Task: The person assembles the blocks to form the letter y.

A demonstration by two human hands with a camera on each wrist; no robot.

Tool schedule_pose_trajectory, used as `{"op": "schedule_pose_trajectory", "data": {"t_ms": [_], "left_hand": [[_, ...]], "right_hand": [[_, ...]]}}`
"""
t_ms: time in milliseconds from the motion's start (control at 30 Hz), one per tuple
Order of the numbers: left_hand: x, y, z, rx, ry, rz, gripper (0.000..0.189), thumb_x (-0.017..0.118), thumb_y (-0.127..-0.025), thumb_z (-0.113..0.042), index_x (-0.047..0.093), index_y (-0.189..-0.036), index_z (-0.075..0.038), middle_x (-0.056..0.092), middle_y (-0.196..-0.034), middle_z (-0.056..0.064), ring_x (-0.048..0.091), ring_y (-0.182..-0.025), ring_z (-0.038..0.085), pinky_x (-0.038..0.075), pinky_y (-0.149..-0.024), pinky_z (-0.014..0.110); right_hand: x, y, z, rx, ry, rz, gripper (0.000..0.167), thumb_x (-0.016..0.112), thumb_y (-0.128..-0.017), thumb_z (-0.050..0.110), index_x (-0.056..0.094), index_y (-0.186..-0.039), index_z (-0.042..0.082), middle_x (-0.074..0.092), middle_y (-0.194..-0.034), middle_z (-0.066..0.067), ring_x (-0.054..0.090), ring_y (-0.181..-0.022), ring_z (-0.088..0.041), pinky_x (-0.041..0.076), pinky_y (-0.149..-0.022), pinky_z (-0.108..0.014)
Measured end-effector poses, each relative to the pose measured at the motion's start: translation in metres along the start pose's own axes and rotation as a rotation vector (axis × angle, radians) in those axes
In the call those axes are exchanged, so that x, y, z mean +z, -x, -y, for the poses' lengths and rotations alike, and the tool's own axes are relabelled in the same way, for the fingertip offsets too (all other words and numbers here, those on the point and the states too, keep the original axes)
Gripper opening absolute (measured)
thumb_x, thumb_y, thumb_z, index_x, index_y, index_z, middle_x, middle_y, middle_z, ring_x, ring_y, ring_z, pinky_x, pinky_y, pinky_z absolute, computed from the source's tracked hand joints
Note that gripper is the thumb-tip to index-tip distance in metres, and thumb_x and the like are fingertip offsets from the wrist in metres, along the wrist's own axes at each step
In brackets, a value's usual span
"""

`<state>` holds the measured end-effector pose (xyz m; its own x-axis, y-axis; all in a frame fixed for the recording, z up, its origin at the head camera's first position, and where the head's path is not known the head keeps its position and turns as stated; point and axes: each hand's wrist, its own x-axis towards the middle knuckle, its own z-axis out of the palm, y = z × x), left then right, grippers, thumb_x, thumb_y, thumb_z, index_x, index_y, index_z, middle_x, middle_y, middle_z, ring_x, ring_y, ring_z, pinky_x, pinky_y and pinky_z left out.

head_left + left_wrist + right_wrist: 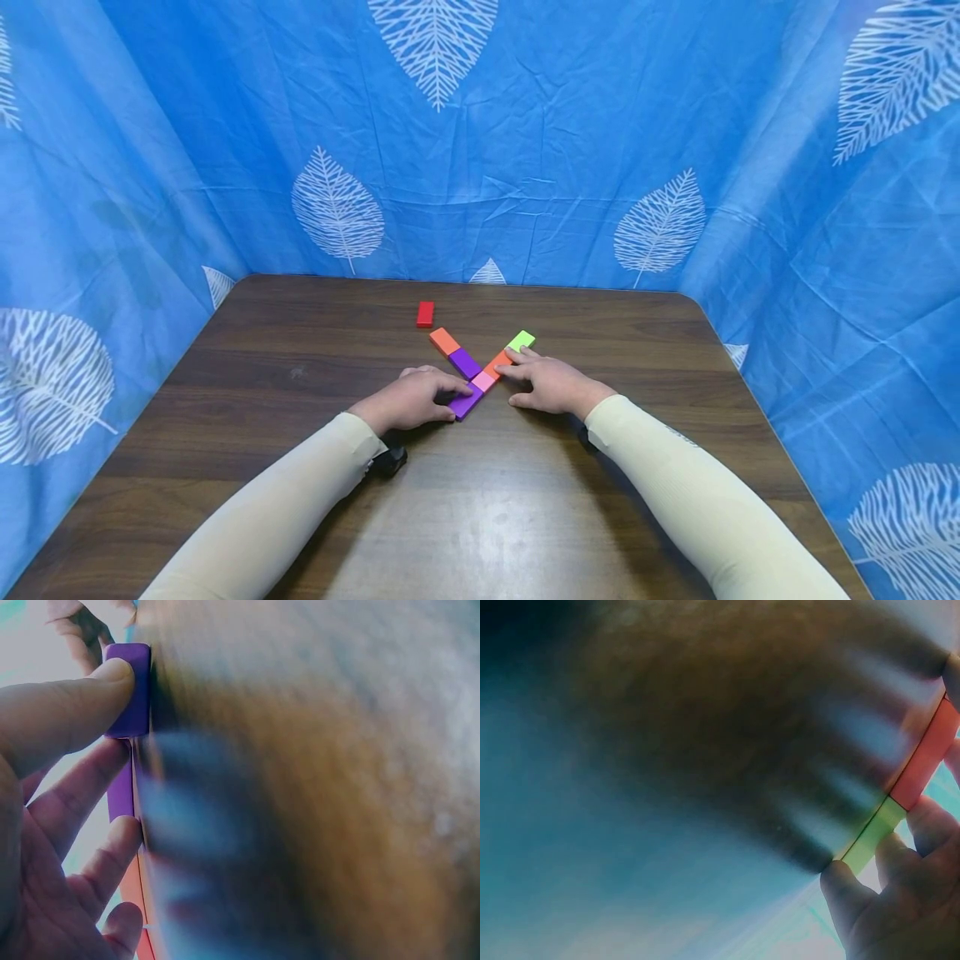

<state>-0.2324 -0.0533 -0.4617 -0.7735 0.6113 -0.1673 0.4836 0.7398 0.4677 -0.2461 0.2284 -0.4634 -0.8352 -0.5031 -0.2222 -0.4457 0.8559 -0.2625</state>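
Observation:
Flat blocks lie on the wooden table in a Y-like figure. Its long row runs from a near purple block (466,403) through a pink block (483,381) and an orange block (495,364) to a green block (521,339). A second purple block (465,363) and another orange block (444,341) form the branch. My left hand (415,397) pinches the near purple block, thumb on its end in the left wrist view (133,694). My right hand (551,385) rests extended fingers along the orange and green blocks. Its thumb stands apart from the row.
A red block (425,314) lies alone behind the branch, toward the far edge. The brown table (225,400) meets a blue leaf-patterned cloth (510,183) at its back and sides.

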Motion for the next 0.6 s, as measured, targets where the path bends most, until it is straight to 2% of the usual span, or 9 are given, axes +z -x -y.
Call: {"op": "schedule_pose_trajectory", "data": {"t_ms": [433, 600], "left_hand": [[0.0004, -0.001, 0.0007, -0.004, 0.005, 0.0, 0.049, 0.079, -0.096, -0.027, 0.067, -0.143, -0.033, 0.066, -0.148, -0.003, 0.051, -0.143, 0.028, 0.029, -0.119, 0.06], [-0.0023, -0.0016, 0.0063, -0.014, 0.055, -0.019, 0.048, 0.08, -0.095, -0.029, 0.068, -0.141, -0.031, 0.067, -0.146, -0.002, 0.054, -0.14, 0.026, 0.032, -0.12, 0.058]], "right_hand": [[-0.0003, 0.0006, 0.0007, 0.002, 0.006, 0.005, 0.065, 0.068, -0.102, 0.042, 0.044, -0.161, 0.031, 0.023, -0.176, -0.002, 0.019, -0.164, -0.031, 0.03, -0.128, -0.053], [-0.0001, 0.0, 0.0011, 0.004, 0.004, 0.01, 0.065, 0.068, -0.102, 0.043, 0.044, -0.161, 0.032, 0.023, -0.176, -0.002, 0.018, -0.164, -0.032, 0.029, -0.128, -0.053]]}}
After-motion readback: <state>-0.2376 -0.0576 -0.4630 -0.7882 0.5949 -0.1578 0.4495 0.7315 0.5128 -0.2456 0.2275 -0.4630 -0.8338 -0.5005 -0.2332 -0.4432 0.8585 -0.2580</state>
